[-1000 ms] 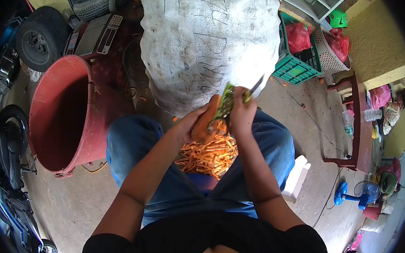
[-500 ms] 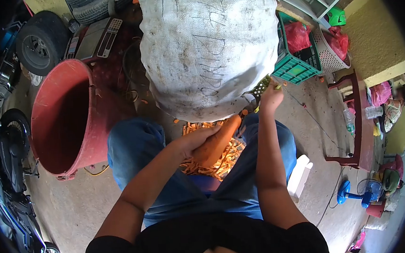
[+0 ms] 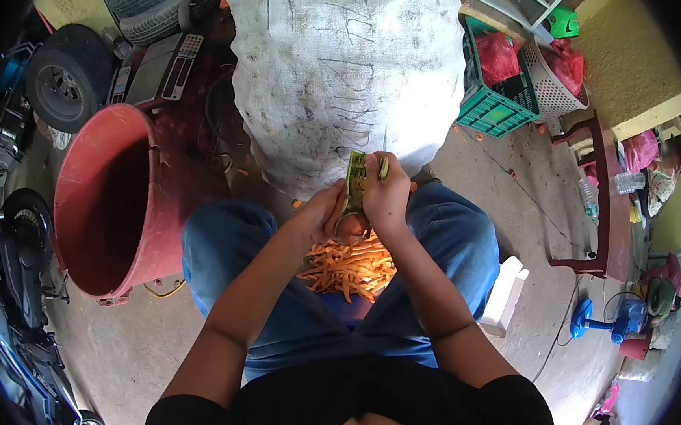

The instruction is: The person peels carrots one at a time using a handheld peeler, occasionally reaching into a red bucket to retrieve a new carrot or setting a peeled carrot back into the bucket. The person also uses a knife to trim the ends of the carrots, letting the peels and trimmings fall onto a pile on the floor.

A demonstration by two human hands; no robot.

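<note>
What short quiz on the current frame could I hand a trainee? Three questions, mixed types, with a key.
1. Multiple choice: which of these is in the right hand's grip?
A) a plastic bottle
B) a green tool
C) a tire

2. True or false: the red bin stands to the left of the jeans-clad legs in the view.

3. Open: where is the pile of orange strips?

Key:
1. B
2. True
3. Between the jeans-clad legs, just below the hands in the view.

Black short-sleeved top (image 3: pixel 276 414), blue jeans (image 3: pixel 457 240)
</note>
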